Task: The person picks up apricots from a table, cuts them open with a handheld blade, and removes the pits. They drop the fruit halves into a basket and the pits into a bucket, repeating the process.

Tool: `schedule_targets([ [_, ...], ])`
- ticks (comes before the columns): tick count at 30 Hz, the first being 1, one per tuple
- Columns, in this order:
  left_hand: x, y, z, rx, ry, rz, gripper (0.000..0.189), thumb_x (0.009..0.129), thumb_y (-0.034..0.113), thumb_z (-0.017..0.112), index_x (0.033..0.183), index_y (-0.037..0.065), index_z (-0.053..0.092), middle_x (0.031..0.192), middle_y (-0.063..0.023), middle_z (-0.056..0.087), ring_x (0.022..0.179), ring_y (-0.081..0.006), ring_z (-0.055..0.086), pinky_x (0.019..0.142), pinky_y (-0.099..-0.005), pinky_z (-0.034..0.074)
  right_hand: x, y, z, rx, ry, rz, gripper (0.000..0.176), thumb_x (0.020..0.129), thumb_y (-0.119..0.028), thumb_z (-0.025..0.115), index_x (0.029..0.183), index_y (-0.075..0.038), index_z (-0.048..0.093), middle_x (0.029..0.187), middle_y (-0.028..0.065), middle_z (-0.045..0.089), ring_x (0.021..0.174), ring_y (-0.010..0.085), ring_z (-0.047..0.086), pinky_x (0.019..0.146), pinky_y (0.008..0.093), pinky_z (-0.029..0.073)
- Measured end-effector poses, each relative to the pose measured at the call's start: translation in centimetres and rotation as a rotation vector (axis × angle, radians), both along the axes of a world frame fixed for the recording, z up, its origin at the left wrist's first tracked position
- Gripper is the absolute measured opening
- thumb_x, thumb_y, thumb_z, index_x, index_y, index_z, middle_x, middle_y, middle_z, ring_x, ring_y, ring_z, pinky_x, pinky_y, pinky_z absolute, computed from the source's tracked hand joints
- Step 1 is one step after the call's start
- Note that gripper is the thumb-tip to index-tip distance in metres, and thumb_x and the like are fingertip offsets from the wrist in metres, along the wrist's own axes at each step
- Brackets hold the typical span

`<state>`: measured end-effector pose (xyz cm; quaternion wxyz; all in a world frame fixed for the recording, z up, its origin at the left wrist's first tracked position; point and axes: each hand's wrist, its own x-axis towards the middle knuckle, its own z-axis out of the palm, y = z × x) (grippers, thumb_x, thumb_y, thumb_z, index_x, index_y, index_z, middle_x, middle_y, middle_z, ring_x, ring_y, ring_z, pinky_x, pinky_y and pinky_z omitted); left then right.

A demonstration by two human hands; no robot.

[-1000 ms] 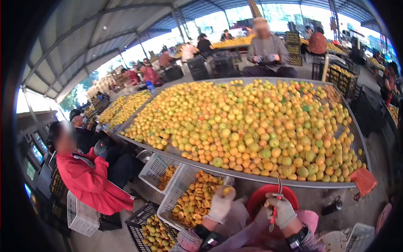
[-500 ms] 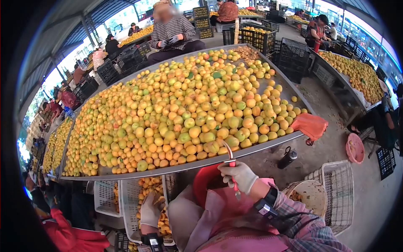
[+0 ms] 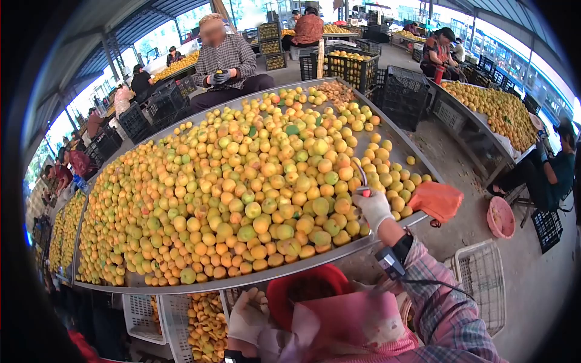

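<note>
My right hand (image 3: 373, 209), in a pale glove, is closed around a curved knife (image 3: 362, 175) with a red handle. It is over the right part of the apricot heap (image 3: 242, 187), its blade pointing up and away from me among the fruit. My left hand (image 3: 247, 316), also gloved, is low by my lap, left of a red bucket (image 3: 279, 305). Its fingers are loosely bent and somewhat apart, with nothing visible in them. Close by on the left stands a white crate (image 3: 177, 323) with split apricots (image 3: 207, 323).
The metal table rim (image 3: 242, 281) runs between me and the fruit. An orange cloth bag (image 3: 437, 201) lies on its right corner. A pink basin (image 3: 501, 216) and a white crate (image 3: 481, 281) stand on the floor at right. A person (image 3: 224, 63) sits across the table.
My right hand has moved forward and right with the knife, from above my lap to the apricots. My left hand has moved right, away from the crate of split fruit. The view has shifted.
</note>
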<state>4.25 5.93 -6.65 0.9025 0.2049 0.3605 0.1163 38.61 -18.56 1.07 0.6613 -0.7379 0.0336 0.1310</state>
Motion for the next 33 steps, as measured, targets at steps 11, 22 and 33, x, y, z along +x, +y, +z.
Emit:
schedule_targets([
  [11,2.3,0.6,-2.0,-0.207,-0.184,-0.085,0.018,0.093,0.016,0.061,0.096,-0.001,0.064,0.093,-0.0151,0.069,0.087,-0.0280,0.066,0.081,-0.0398,0.054,15.8,7.0,-0.2,-0.949,-0.617,0.173,0.029,0.075,-0.023,0.061,0.100,-0.010,0.067,0.094,0.0210,0.068,0.093,0.0396,0.065,0.080,0.0475,0.053],
  [22,3.4,-0.4,1.2,-0.063,0.046,0.027,0.012,0.095,0.014,0.059,0.097,0.003,0.061,0.092,-0.0103,0.066,0.090,-0.0249,0.065,0.079,-0.0371,0.055,21.8,7.1,-4.6,-0.557,-0.426,0.516,0.072,0.064,-0.013,0.081,0.130,0.000,0.054,0.107,0.0119,0.066,0.095,0.0212,0.063,0.085,0.0322,0.051],
  [33,3.2,-1.4,0.8,0.040,0.047,-0.003,0.016,0.097,0.016,0.057,0.105,0.002,0.060,0.097,-0.0094,0.066,0.088,-0.0236,0.065,0.077,-0.0360,0.055,20.0,7.0,-3.2,-0.491,-0.570,0.524,0.062,0.068,-0.005,0.073,0.127,0.001,0.055,0.103,0.0104,0.066,0.092,0.0196,0.062,0.085,0.0310,0.050],
])
